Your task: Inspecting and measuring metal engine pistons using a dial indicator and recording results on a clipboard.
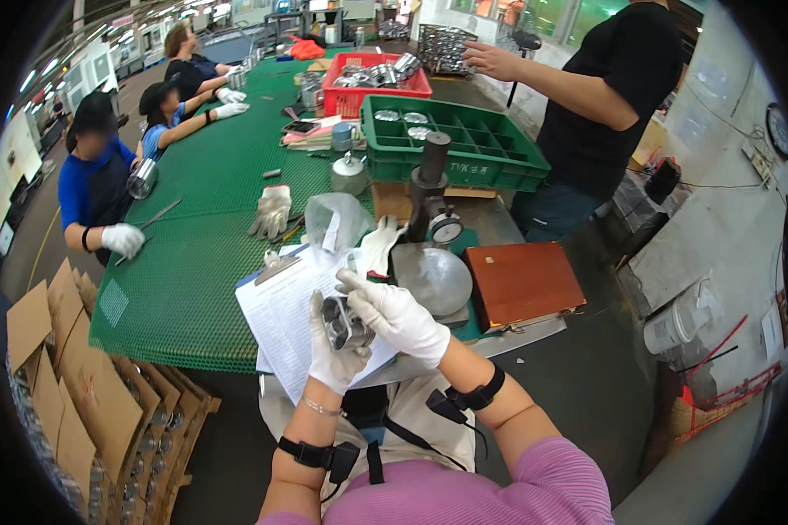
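Observation:
Both my hands wear white gloves and meet over the clipboard's paper (276, 319). My left hand (331, 363) is closed around a hollow silver metal part (348, 322) that looks like a piston, its open side showing. Just above and right of that part, my right hand (403, 325) has its fingers bent together in a pinch; whatever sits between the fingertips is too small to make out. Right of my hands stands a dial gauge stand (430, 188) with its round dial (446, 230) above a round metal plate (433, 282).
A reddish-brown box (525, 284) lies right of the gauge. Behind are a green divided crate (455, 162) and a red basket (376, 98) of metal parts. A plastic bag (334, 223) and loose gloves (273, 210) lie nearby. Co-workers line the left; another person (613, 96) stands right.

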The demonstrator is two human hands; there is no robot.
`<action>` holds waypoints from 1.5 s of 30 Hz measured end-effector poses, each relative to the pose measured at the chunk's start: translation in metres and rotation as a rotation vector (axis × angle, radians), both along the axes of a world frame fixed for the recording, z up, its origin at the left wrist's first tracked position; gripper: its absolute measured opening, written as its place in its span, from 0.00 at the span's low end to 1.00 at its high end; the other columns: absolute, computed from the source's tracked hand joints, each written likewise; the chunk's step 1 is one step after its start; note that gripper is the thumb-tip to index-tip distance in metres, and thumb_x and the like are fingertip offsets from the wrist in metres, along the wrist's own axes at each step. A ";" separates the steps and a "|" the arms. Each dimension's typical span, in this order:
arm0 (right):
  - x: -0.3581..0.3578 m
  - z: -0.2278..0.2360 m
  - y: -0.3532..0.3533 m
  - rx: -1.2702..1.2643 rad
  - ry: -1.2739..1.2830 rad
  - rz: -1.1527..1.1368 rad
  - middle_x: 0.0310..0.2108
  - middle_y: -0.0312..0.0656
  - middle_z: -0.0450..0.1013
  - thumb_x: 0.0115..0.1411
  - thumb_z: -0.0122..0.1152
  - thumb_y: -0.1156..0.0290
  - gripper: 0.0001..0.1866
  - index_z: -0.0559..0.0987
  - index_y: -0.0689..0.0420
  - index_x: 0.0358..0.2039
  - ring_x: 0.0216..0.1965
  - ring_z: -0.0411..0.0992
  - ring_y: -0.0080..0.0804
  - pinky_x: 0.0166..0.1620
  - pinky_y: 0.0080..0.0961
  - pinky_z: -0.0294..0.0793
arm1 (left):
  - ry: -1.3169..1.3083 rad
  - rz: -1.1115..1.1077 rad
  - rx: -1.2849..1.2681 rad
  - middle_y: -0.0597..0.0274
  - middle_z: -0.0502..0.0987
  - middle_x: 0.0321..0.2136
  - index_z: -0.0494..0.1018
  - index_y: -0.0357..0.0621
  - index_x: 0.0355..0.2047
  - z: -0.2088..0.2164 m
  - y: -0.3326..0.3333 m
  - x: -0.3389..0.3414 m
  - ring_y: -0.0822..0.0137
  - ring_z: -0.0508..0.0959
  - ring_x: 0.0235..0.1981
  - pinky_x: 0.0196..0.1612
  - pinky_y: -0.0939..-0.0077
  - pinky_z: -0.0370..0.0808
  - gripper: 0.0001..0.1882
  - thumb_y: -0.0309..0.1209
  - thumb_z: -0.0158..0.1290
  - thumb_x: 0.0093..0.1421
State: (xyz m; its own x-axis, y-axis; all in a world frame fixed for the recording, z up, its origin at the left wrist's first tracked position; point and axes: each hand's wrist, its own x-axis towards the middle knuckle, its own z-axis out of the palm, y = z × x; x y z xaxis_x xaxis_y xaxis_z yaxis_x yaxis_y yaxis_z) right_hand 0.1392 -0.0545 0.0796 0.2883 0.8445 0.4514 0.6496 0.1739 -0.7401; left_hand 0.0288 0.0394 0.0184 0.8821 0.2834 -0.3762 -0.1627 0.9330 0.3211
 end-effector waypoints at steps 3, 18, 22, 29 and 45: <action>0.005 0.013 -0.008 0.023 -0.058 -0.059 0.38 0.52 0.77 0.66 0.54 0.66 0.21 0.72 0.61 0.56 0.39 0.78 0.44 0.43 0.29 0.75 | 0.017 0.040 0.008 0.75 0.78 0.26 0.76 0.56 0.36 0.007 -0.006 0.002 0.77 0.77 0.24 0.15 0.86 0.65 0.36 0.74 0.44 0.53; 0.001 -0.001 -0.007 0.041 -0.175 -0.017 0.31 0.48 0.78 0.58 0.61 0.71 0.09 0.81 0.60 0.37 0.33 0.77 0.44 0.37 0.31 0.77 | 0.034 0.076 0.059 0.70 0.78 0.27 0.75 0.53 0.38 -0.009 -0.006 -0.008 0.72 0.78 0.22 0.14 0.85 0.66 0.40 0.77 0.42 0.51; -0.007 0.001 -0.003 -0.032 -0.177 0.017 0.32 0.49 0.78 0.59 0.61 0.70 0.10 0.80 0.60 0.39 0.34 0.77 0.44 0.38 0.31 0.77 | 0.018 0.090 -0.002 0.73 0.78 0.26 0.76 0.59 0.34 -0.008 -0.006 -0.014 0.75 0.77 0.23 0.13 0.84 0.66 0.32 0.72 0.48 0.51; -0.021 0.000 0.003 -0.067 -0.179 0.032 0.53 0.55 0.71 0.53 0.67 0.55 0.34 0.71 0.62 0.56 0.53 0.71 0.51 0.56 0.35 0.70 | -0.229 0.147 -0.254 0.66 0.80 0.31 0.75 0.51 0.41 -0.033 0.010 -0.025 0.70 0.81 0.29 0.22 0.79 0.79 0.35 0.70 0.43 0.57; -0.027 -0.013 0.010 -0.274 -0.138 0.063 0.55 0.58 0.66 0.47 0.73 0.55 0.42 0.69 0.63 0.58 0.57 0.68 0.49 0.59 0.36 0.67 | 0.005 0.139 0.052 0.60 0.79 0.40 0.73 0.50 0.48 -0.023 0.018 -0.031 0.64 0.78 0.42 0.46 0.60 0.78 0.34 0.66 0.45 0.60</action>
State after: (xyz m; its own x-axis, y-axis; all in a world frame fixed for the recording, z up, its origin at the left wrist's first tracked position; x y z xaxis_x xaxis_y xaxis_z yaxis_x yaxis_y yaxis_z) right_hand 0.1121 -0.0446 0.0665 0.1831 0.9544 0.2357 0.7416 0.0233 -0.6705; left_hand -0.0018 0.0570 -0.0050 0.8312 0.4221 -0.3620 -0.2875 0.8834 0.3700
